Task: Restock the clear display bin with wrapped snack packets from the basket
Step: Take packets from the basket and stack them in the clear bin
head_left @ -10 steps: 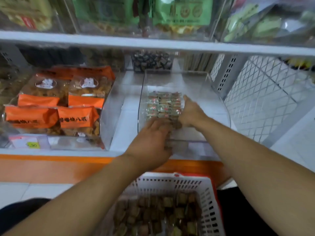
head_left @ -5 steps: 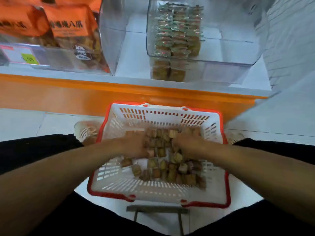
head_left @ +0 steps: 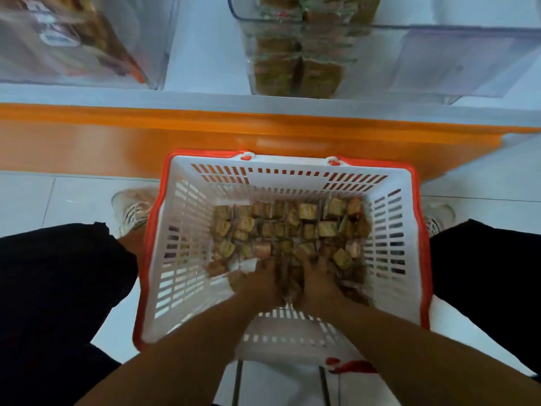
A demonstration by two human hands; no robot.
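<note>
Both your hands are down in the basket (head_left: 187, 230), side by side among the wrapped snack packets (head_left: 281, 230).

Your left hand (head_left: 257, 281) and right hand (head_left: 317, 278) press close together at the near end of the heap, fingers dug into the packets; motion blur hides whether they grasp any, so I cannot tell. The small squarish packets lie jumbled across the basket floor, facing every way, with no shared long axis. The basket's long side runs away from you toward the orange shelf edge (head_left: 205, 136). Above it, the clear display bin (head_left: 439, 60) holds packets stacked at its left end.
</note>
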